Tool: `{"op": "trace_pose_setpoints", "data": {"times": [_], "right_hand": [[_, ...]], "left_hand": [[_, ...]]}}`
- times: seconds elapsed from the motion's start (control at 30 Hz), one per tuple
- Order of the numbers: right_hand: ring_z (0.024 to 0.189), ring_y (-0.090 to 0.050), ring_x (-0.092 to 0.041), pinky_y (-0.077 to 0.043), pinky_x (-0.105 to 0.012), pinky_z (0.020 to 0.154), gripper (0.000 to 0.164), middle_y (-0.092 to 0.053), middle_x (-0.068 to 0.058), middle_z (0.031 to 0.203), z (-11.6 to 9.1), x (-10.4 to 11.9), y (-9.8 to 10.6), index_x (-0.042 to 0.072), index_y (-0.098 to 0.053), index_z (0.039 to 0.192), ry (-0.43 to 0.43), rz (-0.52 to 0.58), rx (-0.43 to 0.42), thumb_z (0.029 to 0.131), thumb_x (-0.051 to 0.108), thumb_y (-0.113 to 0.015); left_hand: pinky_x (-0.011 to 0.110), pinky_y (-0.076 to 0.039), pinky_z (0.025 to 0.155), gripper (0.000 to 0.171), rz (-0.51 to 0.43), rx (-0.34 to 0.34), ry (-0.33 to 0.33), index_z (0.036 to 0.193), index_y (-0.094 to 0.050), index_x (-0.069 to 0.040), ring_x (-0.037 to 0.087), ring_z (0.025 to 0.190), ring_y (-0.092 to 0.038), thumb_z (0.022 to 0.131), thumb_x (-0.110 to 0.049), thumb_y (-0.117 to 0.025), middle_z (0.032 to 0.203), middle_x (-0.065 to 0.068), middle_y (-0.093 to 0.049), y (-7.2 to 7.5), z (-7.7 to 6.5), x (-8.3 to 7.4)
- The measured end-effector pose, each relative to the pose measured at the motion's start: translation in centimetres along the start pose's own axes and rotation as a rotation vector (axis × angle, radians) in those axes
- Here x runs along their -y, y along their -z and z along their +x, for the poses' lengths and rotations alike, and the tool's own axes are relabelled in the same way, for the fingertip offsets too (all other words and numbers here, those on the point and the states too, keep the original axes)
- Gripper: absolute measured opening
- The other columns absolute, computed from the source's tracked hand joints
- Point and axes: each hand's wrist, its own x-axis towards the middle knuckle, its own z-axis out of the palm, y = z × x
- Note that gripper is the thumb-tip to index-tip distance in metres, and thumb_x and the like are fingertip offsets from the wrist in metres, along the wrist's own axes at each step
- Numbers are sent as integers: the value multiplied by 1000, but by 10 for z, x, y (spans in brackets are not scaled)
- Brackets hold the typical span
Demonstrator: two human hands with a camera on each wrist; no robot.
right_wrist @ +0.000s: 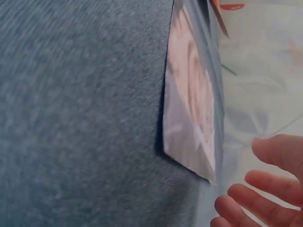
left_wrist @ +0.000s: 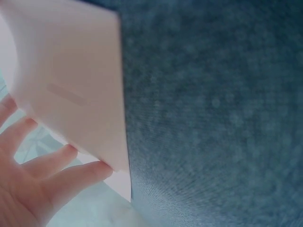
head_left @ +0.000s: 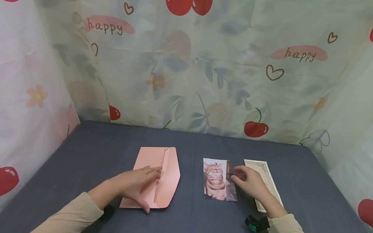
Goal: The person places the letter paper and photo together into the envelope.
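A pink envelope lies on the table at the left, its pointed flap spread to the right. Across its middle rests my left hand, fingers extended and thumb near the lower edge. The left wrist view shows fingertips touching the envelope along one side. Right of it, a photo of a cat lies face up. My right hand hovers by the photo's right edge, thumb apart from the fingers. In the right wrist view, a gap separates those fingers from the photo.
A cream card or flat box with an ornate corner lies partly under my right forearm. The dark table is backed by a cherry-print curtain. A dark wrist device sits by the right cuff.
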Motion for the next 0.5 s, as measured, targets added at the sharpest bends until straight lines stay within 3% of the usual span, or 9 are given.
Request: {"op": "trace_pose_setpoints", "data": {"times": [0.5], "right_hand": [[75,-63,-19,-48,-28,63,39,-67,-14,84,5,-11,-10,-10,-61,106,-130,59,37,79,16,-72]], "left_hand": [[50,-37,104,104,-10,-10,-7,138,-39,-10,39,135,-36,59,-68,-73,153,10,-30,0,0,1]]}}
